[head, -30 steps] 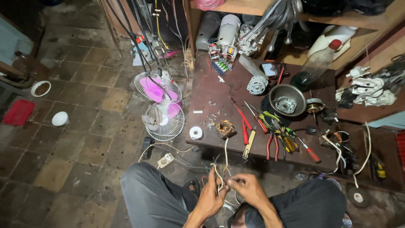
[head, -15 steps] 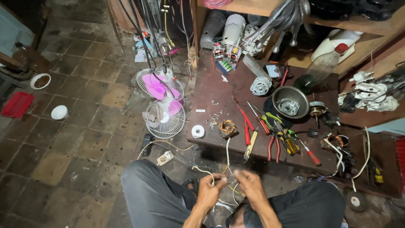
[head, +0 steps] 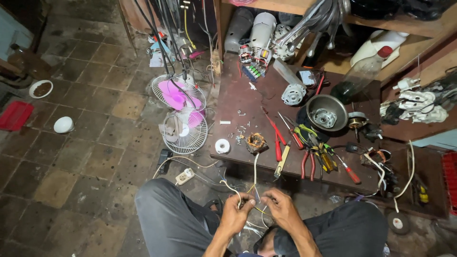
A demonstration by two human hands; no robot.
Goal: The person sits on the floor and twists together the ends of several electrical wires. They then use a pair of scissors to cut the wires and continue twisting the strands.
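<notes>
In the head view, thin wires [head: 254, 197] are pinched between the fingers of the left hand [head: 235, 214] and right hand [head: 281, 209], just below the low brown table [head: 247, 95]. The wires are led up to a copper-wound motor coil [head: 256, 141] at the table's near edge, with a white tape roll [head: 222, 146] beside it and red-handled pliers [head: 308, 159] further right. A pink fan [head: 181, 97] is seen left of the table.

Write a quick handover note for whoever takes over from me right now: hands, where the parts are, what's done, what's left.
Left hand and right hand: both pinch thin wires over the lap.
The wires run up to the copper-wound coil at the low table's front edge.
Pliers and screwdrivers lie beside the coil; white tape roll to its left.
Done: coil out on the table.
Left: wire ends are in the fingers, join unclear.
</notes>
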